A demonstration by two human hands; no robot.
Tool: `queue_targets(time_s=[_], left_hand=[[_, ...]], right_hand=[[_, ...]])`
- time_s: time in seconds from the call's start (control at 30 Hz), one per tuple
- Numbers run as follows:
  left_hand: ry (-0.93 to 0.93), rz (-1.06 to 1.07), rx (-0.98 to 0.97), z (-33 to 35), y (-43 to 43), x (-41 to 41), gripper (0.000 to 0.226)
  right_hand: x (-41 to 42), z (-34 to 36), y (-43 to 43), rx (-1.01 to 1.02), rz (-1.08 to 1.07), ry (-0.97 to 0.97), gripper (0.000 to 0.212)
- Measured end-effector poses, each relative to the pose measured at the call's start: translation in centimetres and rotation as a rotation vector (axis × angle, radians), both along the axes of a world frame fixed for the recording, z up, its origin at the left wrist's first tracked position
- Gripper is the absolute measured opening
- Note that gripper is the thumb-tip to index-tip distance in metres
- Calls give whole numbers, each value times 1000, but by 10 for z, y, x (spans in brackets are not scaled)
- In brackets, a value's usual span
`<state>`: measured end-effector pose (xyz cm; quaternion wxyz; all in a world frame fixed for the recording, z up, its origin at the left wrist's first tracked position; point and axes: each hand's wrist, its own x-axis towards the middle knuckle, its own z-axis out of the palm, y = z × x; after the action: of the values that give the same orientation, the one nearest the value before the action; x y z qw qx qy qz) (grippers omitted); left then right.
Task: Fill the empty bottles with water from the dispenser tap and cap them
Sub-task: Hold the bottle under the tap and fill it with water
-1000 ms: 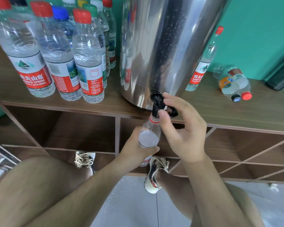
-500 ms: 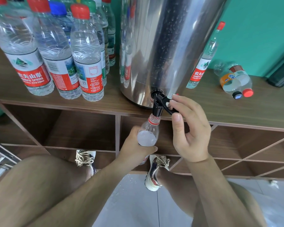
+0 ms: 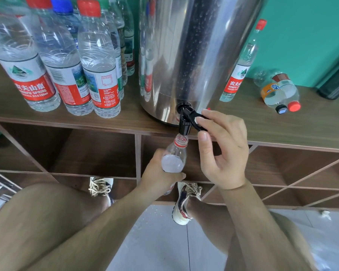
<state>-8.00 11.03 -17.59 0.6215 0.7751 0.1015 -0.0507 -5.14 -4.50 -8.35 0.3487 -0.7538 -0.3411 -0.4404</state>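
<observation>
Right hand (image 3: 223, 153) pulled back to fingertip grip on tap lever (image 3: 194, 118).

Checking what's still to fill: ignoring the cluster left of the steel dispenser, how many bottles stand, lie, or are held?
Standing: upright red-capped clear plastic bottle: 1
Lying: orange-labelled clear bottle, white-labelled red-capped bottle: 2
Held by left hand under black tap: uncapped clear bottle: 1
Total: 4

Dispenser drum (image 3: 194, 55): polished stainless metal, mirror-bright, beaded with droplets.
Tap (image 3: 185, 122): glossy black plastic.
Open bottle (image 3: 174, 159): thin clear plastic, red neck ring.
Capped bottles (image 3: 98, 61): clear ribbed plastic, glossy printed labels.
Shelf top (image 3: 282, 130): matt brown wood-grain, possibly laminate.
Floor tiles (image 3: 164, 241): smooth, pale.
</observation>
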Motion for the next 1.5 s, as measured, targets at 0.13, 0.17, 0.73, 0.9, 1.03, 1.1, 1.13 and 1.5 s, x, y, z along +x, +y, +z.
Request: queue_targets(time_s=[0.13, 0.17, 0.73, 0.9, 1.03, 1.1, 1.13, 1.5], left_hand=[[-8, 23, 13, 0, -1, 1, 72], [-7, 21, 20, 0, 0, 1, 73], [0, 1, 30, -3, -1, 3, 74], [11, -1, 27, -3, 0, 4, 74], [12, -5, 39, 0, 1, 5, 74], [13, -4, 29, 0, 1, 5, 74], [12, -2, 24, 0, 2, 5, 74], [11, 3, 33, -3, 0, 6, 75]], right_hand=[[-1, -1, -1, 8, 15, 28, 27], [-1, -1, -1, 12, 22, 35, 27], [-2, 2, -1, -16, -10, 23, 25], [-2, 3, -3, -16, -24, 19, 24], [-2, 3, -3, -10, -16, 28, 24], [-3, 2, -3, -2, -12, 34, 24], [-3, 2, -3, 2, -8, 38, 24], [-2, -1, -1, 28, 20, 74, 25]])
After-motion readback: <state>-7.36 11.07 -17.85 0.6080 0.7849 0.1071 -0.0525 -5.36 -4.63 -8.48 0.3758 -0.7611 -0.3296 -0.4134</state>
